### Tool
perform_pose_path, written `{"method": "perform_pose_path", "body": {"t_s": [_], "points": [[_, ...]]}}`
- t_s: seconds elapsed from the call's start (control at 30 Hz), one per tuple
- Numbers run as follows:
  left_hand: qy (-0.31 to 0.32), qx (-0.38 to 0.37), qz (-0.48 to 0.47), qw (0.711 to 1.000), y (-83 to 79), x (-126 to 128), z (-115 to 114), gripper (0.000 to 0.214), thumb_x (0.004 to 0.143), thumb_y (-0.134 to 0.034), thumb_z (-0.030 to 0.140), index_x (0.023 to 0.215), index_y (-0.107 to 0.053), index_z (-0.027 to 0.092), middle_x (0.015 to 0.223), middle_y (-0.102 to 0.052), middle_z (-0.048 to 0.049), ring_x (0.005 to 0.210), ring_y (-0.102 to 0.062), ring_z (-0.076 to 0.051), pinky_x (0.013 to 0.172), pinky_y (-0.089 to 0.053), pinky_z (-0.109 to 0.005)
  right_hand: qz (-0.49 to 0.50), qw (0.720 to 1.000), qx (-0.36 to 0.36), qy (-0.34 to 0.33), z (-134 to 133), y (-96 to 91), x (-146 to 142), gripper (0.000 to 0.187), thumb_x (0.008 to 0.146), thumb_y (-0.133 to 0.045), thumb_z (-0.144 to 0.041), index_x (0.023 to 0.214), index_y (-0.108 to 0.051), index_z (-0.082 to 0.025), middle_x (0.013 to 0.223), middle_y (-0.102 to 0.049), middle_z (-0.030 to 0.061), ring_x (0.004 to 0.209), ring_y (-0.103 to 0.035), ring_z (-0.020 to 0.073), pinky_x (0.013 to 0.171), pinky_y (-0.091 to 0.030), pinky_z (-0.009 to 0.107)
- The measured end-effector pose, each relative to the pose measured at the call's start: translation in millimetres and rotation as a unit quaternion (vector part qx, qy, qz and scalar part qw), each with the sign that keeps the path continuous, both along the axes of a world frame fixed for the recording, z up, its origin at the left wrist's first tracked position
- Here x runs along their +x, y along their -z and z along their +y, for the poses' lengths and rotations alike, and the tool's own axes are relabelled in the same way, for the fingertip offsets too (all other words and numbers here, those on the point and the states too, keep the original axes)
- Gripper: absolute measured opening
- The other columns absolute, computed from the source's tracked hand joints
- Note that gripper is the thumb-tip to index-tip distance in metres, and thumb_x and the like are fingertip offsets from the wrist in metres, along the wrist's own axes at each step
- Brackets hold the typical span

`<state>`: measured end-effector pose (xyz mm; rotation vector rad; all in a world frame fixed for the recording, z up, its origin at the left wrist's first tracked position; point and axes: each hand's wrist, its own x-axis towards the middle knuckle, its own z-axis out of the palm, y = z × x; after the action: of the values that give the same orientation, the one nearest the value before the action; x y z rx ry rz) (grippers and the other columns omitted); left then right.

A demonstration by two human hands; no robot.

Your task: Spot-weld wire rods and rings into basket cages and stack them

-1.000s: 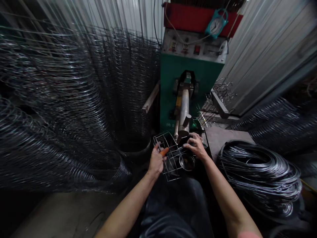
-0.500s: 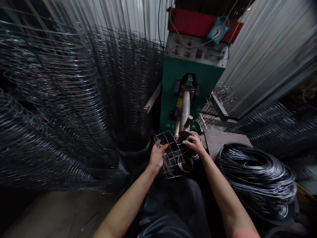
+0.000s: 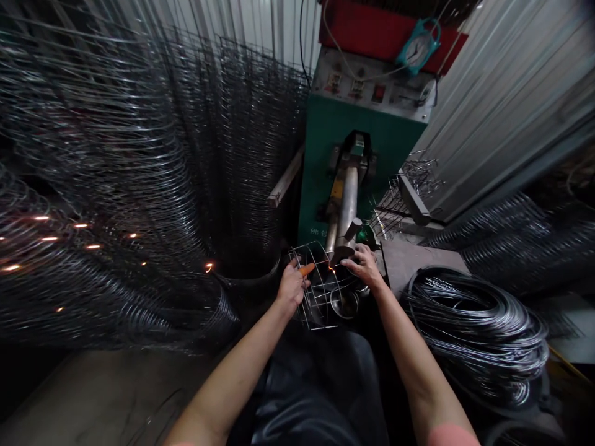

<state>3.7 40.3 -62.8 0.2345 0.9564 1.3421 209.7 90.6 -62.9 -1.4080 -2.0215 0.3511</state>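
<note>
My left hand [image 3: 291, 285] grips the left side of a small wire rack [image 3: 318, 296] bent from thin metal rods, an orange cover on its thumb. The rack's upper edge reaches the tip of the spot welder's [image 3: 318, 145] thick round arm [image 3: 348, 195], where a small orange glow [image 3: 331, 269] shows. Close against the right of that tip is my right hand [image 3: 365, 265], its fingers curled in a pinch. What they hold is too dark and small to make out. A round metal bowl [image 3: 344, 303] sits below, partly behind the rack.
Tall stacks of wire rings [image 3: 134, 136] crowd the left, with sparks in front of them. On the right lie a coil of wire [image 3: 474, 328] and a flat board [image 3: 418, 263]. A bar [image 3: 286, 179] juts out left of the welder. A teal clock [image 3: 418, 48] hangs above.
An orange glow has appeared at the welder's tip, and sparks now fly across the left side. Both hands keep nearly the same hold; the view has shifted slightly.
</note>
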Motion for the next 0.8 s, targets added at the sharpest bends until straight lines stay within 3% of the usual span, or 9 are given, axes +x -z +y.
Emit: {"method": "perform_pose_path", "body": {"t_s": [0.17, 0.23, 0.33, 0.43, 0.5, 0.53, 0.6, 0.7, 0.8], "points": [[0.071, 0.029, 0.009, 0.997, 7.1, -17.8, -14.0, 0.056, 0.053, -0.077, 0.013, 0.102, -0.05, 0.018, 0.063, -0.042, 0.0083, 0.042, -0.032, 0.0, 0.037, -0.022, -0.013, -0.054, 0.998, 0.024, -0.003, -37.1, -20.7, -8.7, 0.028, 0.075, -0.061, -0.049, 0.065, -0.061, -0.022, 0.108, -0.061, 0.0064, 0.109, -0.046, 0.0291, 0.089, -0.031, 0.047], [0.109, 0.05, -0.004, 0.993, 17.7, -34.1, -31.3, 0.059, 0.054, -0.078, 0.017, 0.106, -0.052, 0.018, 0.062, -0.04, 0.0084, 0.044, -0.032, -0.001, 0.039, -0.025, -0.013, -0.075, 0.996, 0.032, -0.034, -63.6, -29.0, -0.5, 0.026, 0.074, -0.063, -0.047, 0.087, -0.063, -0.025, 0.113, -0.06, 0.0073, 0.109, -0.047, 0.029, 0.089, -0.031, 0.047], [0.14, 0.07, -0.053, 0.986, 37.5, -63.6, -64.6, 0.057, 0.059, -0.076, 0.017, 0.111, -0.054, 0.018, 0.062, -0.038, 0.0074, 0.045, -0.03, -0.001, 0.039, -0.024, -0.012, -0.06, 0.998, 0.021, -0.016, -102.9, -36.4, 27.7, 0.047, 0.073, -0.063, -0.047, 0.115, -0.055, -0.026, 0.114, -0.06, 0.0086, 0.104, -0.053, 0.0281, 0.089, -0.035, 0.045], [0.138, 0.081, -0.081, 0.984, 50.0, -91.3, -92.1, 0.054, 0.062, -0.073, 0.017, 0.113, -0.056, 0.019, 0.07, -0.047, 0.003, 0.048, -0.037, -0.002, 0.039, -0.028, -0.013, -0.006, 1.0, -0.02, 0.014, -133.4, -46.9, 50.9, 0.032, 0.077, -0.057, -0.049, 0.097, -0.063, -0.025, 0.092, -0.067, 0.0061, 0.085, -0.059, 0.0245, 0.077, -0.044, 0.039], [0.169, 0.072, -0.054, 0.982, 47.8, -105.4, -100.1, 0.052, 0.063, -0.073, 0.018, 0.112, -0.056, 0.017, 0.083, -0.055, -0.0032, 0.06, -0.051, -0.007, 0.05, -0.041, -0.017, 0.024, 0.999, -0.037, -0.022, -147.4, -61.0, 48.6, 0.028, 0.079, -0.053, -0.049, 0.081, -0.065, -0.024, 0.076, -0.067, 0.0043, 0.072, -0.06, 0.0211, 0.067, -0.046, 0.033], [0.173, 0.061, -0.016, 0.983, 42.2, -110.6, -101.0, 0.052, 0.061, -0.073, 0.017, 0.111, -0.057, 0.017, 0.09, -0.057, -0.0061, 0.07, -0.056, -0.011, 0.058, -0.045, -0.021, 0.033, 0.998, -0.033, -0.044, -152.3, -69.7, 41.1, 0.029, 0.08, -0.053, -0.049, 0.077, -0.065, -0.023, 0.072, -0.066, 0.0038, 0.067, -0.06, 0.0196, 0.064, -0.046, 0.031], [0.119, 0.055, 0.099, 0.986, 21.1, -116.0, -99.7, 0.056, 0.057, -0.075, 0.011, 0.109, -0.056, 0.018, 0.101, -0.058, -0.009, 0.089, -0.058, -0.017, 0.073, -0.047, -0.026, 0.034, 0.996, -0.006, -0.077, -157.9, -87.6, 16.9, 0.031, 0.08, -0.053, -0.051, 0.074, -0.065, -0.023, 0.069, -0.065, 0.0032, 0.063, -0.059, 0.0178, 0.061, -0.045, 0.029], [0.001, 0.161, 0.252, 0.954, -30.4, -107.1, -101.0, 0.065, 0.054, -0.075, 0.006, 0.113, -0.055, 0.024, 0.111, -0.057, -0.0067, 0.11, -0.051, -0.019, 0.085, -0.042, -0.026, 0.003, 0.993, 0.031, -0.114, -156.9, -107.7, -25.7, 0.033, 0.079, -0.053, -0.053, 0.073, -0.066, -0.023, 0.067, -0.064, 0.0029, 0.061, -0.059, 0.0162, 0.06, -0.044, 0.027], [0.079, 0.296, 0.287, 0.908, -83.6, -81.3, -108.7, 0.06, 0.05, -0.076, 0.004, 0.105, -0.063, 0.025, 0.109, -0.059, -0.0066, 0.114, -0.048, -0.024, 0.089, -0.042, -0.03, -0.019, 0.99, 0.045, -0.133, -151.7, -119.9, -53.1, 0.035, 0.08, -0.052, -0.053, 0.072, -0.066, -0.022, 0.064, -0.063, 0.002, 0.059, -0.058, 0.0145, 0.056, -0.042, 0.024]]}}
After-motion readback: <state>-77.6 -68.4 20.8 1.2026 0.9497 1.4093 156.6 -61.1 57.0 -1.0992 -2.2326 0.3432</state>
